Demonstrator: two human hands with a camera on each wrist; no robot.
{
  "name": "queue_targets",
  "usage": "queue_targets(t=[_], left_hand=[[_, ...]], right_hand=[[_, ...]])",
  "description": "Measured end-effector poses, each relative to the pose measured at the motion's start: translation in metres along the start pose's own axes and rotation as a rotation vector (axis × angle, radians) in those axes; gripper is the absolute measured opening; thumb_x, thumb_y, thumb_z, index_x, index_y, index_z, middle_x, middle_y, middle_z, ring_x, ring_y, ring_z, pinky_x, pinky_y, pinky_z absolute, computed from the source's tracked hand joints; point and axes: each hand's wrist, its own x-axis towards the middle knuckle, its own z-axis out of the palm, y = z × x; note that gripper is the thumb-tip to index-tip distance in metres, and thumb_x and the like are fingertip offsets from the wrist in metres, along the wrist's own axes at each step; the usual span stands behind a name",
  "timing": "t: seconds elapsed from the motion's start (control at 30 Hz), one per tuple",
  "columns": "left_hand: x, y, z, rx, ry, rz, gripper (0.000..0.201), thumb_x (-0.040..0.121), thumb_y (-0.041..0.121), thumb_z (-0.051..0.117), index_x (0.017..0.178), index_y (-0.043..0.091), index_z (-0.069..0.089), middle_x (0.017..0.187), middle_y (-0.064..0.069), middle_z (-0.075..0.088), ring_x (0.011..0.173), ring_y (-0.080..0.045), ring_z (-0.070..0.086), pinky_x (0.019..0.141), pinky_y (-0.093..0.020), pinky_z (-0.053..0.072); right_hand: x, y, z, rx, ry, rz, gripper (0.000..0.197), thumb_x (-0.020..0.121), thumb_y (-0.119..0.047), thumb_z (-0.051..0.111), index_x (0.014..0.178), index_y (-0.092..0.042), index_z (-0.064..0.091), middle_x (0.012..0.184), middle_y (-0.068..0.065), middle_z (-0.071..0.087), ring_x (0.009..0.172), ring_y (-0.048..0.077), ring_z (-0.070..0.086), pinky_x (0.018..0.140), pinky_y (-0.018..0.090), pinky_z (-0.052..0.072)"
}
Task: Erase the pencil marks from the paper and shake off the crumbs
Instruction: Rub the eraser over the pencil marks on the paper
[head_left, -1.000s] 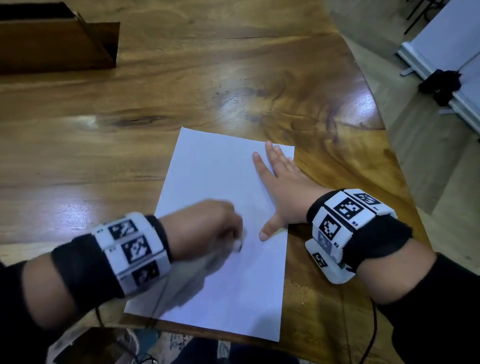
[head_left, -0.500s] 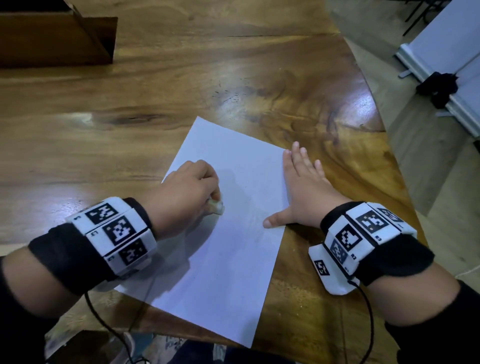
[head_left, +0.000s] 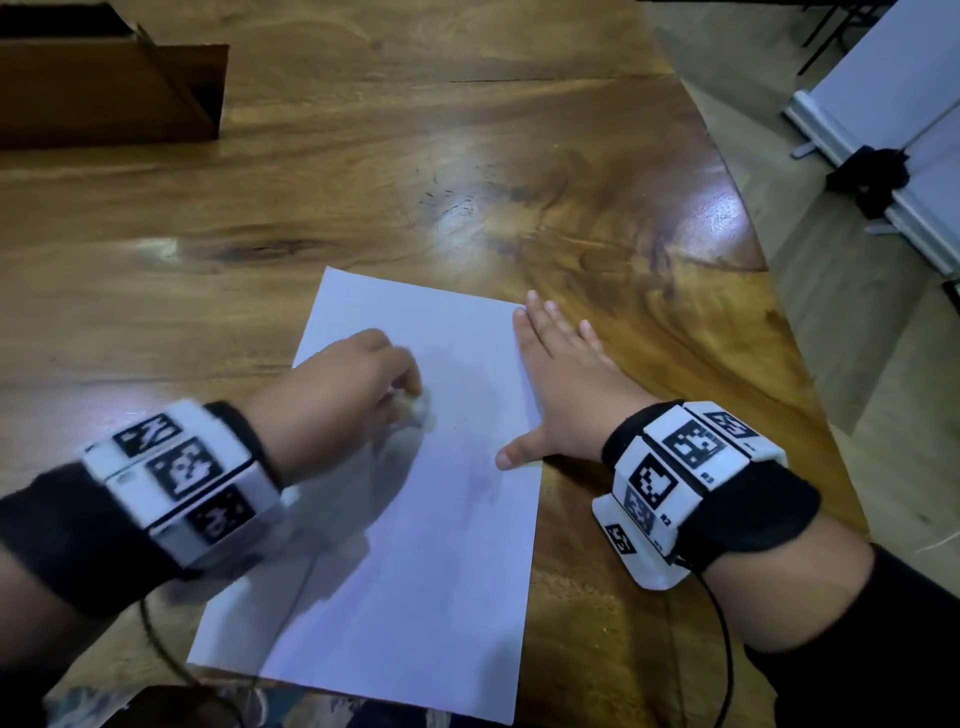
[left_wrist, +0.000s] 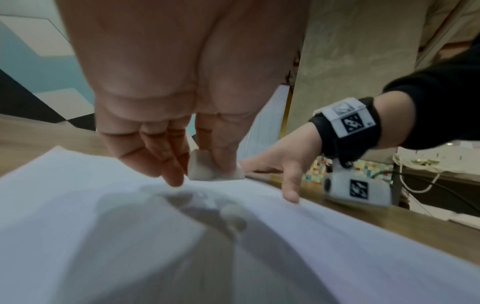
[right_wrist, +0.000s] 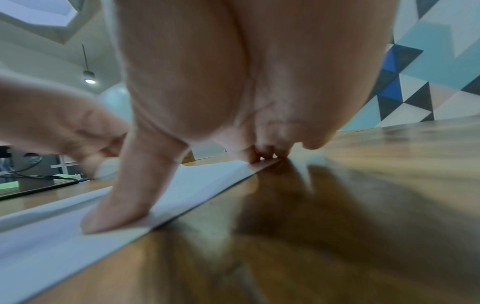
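Head view shows the paper lying slightly askew on the table, its near edge at the table's near edge. Partway up the sheet, the left hand has its fingers curled round a small white eraser, pinched between thumb and fingertips; the left wrist view shows the eraser close over the sheet, whether touching I cannot tell. That hand is blurred, so I judge it to be mid-stroke. Opposite it, the right hand lies flat along the right edge, fingers straight and together, thumb spread onto the sheet, holding nothing. From the right wrist view, the thumb presses the paper just inside its edge. Faint grey smudges show near the middle of the sheet; crumbs are too small to make out.

To rub well, I judge short strokes running away from the flat hand best, so the paper is pulled taut, not buckled. Keep pressure moderate and the holding hand close to the rubbed patch. A box sits well apart at the far left corner.
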Motion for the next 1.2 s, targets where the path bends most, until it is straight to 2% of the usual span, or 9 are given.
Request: queue_targets(t=[0.13, 0.27, 0.37, 0.53, 0.67, 0.73, 0.9, 1.1, 1.2], left_hand=[[0.054, 0.025, -0.02, 0.023, 0.117, 0.014, 0.016, 0.077, 0.016, 0.066, 0.092, 0.012, 0.064, 0.076, 0.001, 0.053, 0.073, -0.02, 0.05, 0.059, -0.021, 0.023], [0.088, 0.03, -0.014, 0.06, 0.098, -0.031, 0.016, 0.074, 0.02, 0.069, 0.089, 0.015, 0.066, 0.071, 0.003, 0.053, 0.072, -0.017, 0.046, 0.069, -0.027, 0.044], [0.087, 0.035, -0.01, 0.059, 0.097, -0.02, 0.01, 0.077, 0.019, 0.065, 0.083, 0.011, 0.066, 0.072, -0.001, 0.054, 0.074, -0.021, 0.049, 0.067, -0.026, 0.041], [0.081, 0.039, -0.024, 0.151, -0.247, 0.001, 0.007, 0.071, 0.019, 0.073, 0.075, 0.018, 0.068, 0.056, 0.012, 0.053, 0.06, -0.013, 0.052, 0.06, -0.024, 0.041], [0.091, 0.042, -0.022, 0.121, 0.006, -0.005, 0.007, 0.076, 0.016, 0.067, 0.081, 0.011, 0.067, 0.061, 0.003, 0.05, 0.073, -0.022, 0.051, 0.064, -0.024, 0.034], [0.083, 0.042, -0.016, 0.123, 0.023, 0.026, 0.005, 0.077, 0.016, 0.063, 0.074, 0.013, 0.062, 0.059, 0.001, 0.047, 0.072, -0.023, 0.049, 0.062, -0.023, 0.03], [0.06, 0.039, -0.016, 0.186, -0.369, 0.096, 0.008, 0.071, 0.02, 0.071, 0.068, 0.022, 0.063, 0.057, 0.012, 0.053, 0.059, -0.01, 0.049, 0.054, -0.023, 0.036], [0.075, 0.049, -0.009, 0.095, -0.001, 0.057, 0.007, 0.078, 0.016, 0.063, 0.079, 0.01, 0.065, 0.055, 0.009, 0.04, 0.07, -0.019, 0.044, 0.048, -0.015, 0.028], [0.054, 0.04, -0.002, 0.161, -0.247, 0.174, 0.001, 0.074, 0.014, 0.064, 0.075, 0.013, 0.064, 0.064, 0.004, 0.055, 0.069, -0.019, 0.05, 0.056, -0.02, 0.035]], right_hand=[[0.002, -0.002, -0.002, 0.016, 0.01, -0.037, 0.138, 0.063, -0.059, 0.077, 0.148, -0.01, -0.021, 0.155, 0.003, -0.029, 0.144, 0.019, -0.023, 0.116, 0.033, -0.012], [0.002, -0.003, -0.004, 0.017, -0.001, -0.035, 0.138, 0.064, -0.057, 0.078, 0.148, -0.01, -0.021, 0.155, 0.003, -0.028, 0.144, 0.019, -0.022, 0.117, 0.034, -0.01], [0.002, -0.003, -0.004, 0.003, -0.002, -0.026, 0.138, 0.064, -0.058, 0.077, 0.148, -0.01, -0.021, 0.156, 0.002, -0.028, 0.144, 0.018, -0.022, 0.118, 0.036, -0.009], [0.001, -0.003, -0.003, -0.025, -0.007, 0.002, 0.138, 0.063, -0.062, 0.075, 0.149, -0.015, -0.021, 0.156, -0.002, -0.028, 0.144, 0.016, -0.021, 0.118, 0.045, -0.008], [0.0, -0.004, -0.004, -0.046, -0.019, 0.019, 0.137, 0.063, -0.064, 0.074, 0.148, -0.016, -0.022, 0.155, -0.003, -0.029, 0.144, 0.015, -0.021, 0.116, 0.051, -0.009], [-0.001, -0.003, -0.004, -0.046, -0.024, 0.023, 0.136, 0.063, -0.065, 0.073, 0.148, -0.017, -0.023, 0.155, -0.004, -0.029, 0.144, 0.014, -0.022, 0.115, 0.052, -0.012], [-0.001, -0.003, -0.004, -0.042, -0.033, 0.03, 0.137, 0.062, -0.067, 0.072, 0.148, -0.017, -0.023, 0.154, -0.006, -0.031, 0.144, 0.013, -0.022, 0.114, 0.054, -0.013], [0.001, -0.001, -0.003, -0.057, -0.049, 0.037, 0.136, 0.063, -0.07, 0.069, 0.147, -0.019, -0.025, 0.153, -0.007, -0.033, 0.143, 0.013, -0.024, 0.113, 0.058, -0.011], [0.001, 0.0, -0.002, -0.038, -0.036, 0.03, 0.137, 0.062, -0.069, 0.07, 0.148, -0.019, -0.024, 0.154, -0.007, -0.031, 0.143, 0.012, -0.023, 0.112, 0.058, -0.013]])
